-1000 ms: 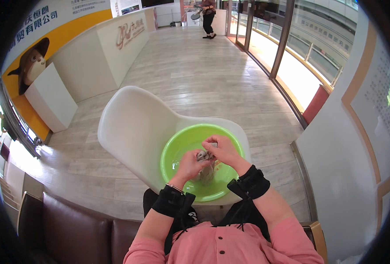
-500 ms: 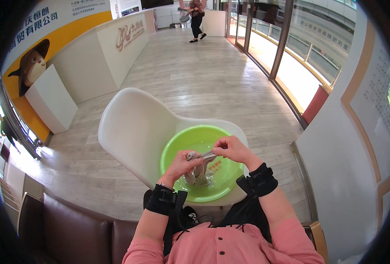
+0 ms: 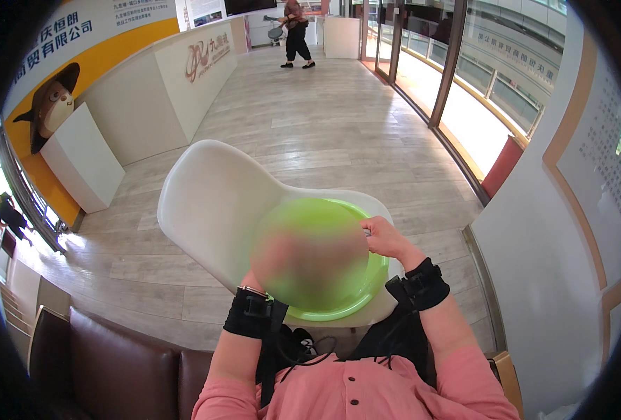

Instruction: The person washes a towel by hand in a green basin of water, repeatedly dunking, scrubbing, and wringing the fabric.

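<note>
A round blurred patch covers much of the bright green basin point(image 3: 377, 280), so most of its inside is hidden. My left hand point(image 3: 272, 257) reaches in over the basin's left side, and its fingers are lost in the blur. Over the right rim, my right hand point(image 3: 387, 238) is closed, its fingers bent in a pinch. A small bit of grey cloth point(image 3: 367, 233) shows at those fingertips; the rest of the cloth cannot be made out. The basin stands on the seat of a white chair point(image 3: 209, 203) in front of me.
A brown leather sofa point(image 3: 125, 350) is at the near left. Beyond the chair lie a wood-look floor point(image 3: 303, 140) and a white counter point(image 3: 174, 91). Glass doors point(image 3: 457, 77) line the right. At the back, a person point(image 3: 296, 35) is on their feet.
My hands have moved apart, the right toward the basin's right rim and the left slightly left. Blur now covers the basin's middle. The person at the back has shifted left.
</note>
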Motion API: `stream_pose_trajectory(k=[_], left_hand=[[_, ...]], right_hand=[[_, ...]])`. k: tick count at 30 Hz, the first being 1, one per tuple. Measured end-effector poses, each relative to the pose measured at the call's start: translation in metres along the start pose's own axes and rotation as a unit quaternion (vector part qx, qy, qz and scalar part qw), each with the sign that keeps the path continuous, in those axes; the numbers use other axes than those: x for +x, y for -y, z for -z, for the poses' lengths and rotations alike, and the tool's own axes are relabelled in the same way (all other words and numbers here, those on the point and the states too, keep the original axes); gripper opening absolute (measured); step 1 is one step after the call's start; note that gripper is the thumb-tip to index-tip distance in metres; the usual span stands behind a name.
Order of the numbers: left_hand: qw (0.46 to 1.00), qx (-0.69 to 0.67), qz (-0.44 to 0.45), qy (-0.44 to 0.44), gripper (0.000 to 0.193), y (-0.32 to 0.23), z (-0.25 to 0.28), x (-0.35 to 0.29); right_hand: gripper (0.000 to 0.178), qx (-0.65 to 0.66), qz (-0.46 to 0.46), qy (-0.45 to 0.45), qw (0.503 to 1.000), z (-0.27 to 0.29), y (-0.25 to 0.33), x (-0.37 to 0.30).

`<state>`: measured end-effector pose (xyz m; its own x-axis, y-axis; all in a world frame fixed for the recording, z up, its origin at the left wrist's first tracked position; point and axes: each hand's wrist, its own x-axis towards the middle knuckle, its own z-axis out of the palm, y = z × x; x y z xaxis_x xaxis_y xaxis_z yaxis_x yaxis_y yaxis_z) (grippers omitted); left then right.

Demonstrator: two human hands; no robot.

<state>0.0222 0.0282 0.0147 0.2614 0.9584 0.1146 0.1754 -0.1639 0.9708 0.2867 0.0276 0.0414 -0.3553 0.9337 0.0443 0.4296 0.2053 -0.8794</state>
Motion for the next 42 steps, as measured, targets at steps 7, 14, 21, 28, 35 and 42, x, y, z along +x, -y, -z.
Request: stream_pose_trajectory(k=[7,14,21,28,35,42], left_hand=[[0.995,-0.084,-0.021,0.055,0.029,0.006,-0.008,-0.007],[0.997,-0.012,-0.044,0.062,0.032,0.022,-0.008,-0.006],[0.995,0.054,-0.066,0.057,0.035,0.039,0.001,-0.002],[0.990,0.094,-0.083,0.058,0.038,0.061,-0.008,-0.006],[0.981,0.147,-0.121,0.046,0.038,0.056,0.008,-0.002],[0.974,0.184,-0.128,-0.021,0.016,0.001,0.026,0.015]], right_hand=[[0.027,-0.009,0.049,-0.064,0.997,0.001,0.020,0.000],[0.025,0.009,0.106,-0.107,0.989,0.002,0.030,-0.001],[0.027,-0.010,0.112,-0.117,0.987,0.004,0.036,0.001],[0.028,-0.035,0.138,-0.133,0.981,0.000,0.029,0.005],[0.029,-0.049,0.096,-0.127,0.986,0.008,0.010,0.008],[0.032,-0.071,0.104,-0.213,0.969,0.014,0.014,0.016]])
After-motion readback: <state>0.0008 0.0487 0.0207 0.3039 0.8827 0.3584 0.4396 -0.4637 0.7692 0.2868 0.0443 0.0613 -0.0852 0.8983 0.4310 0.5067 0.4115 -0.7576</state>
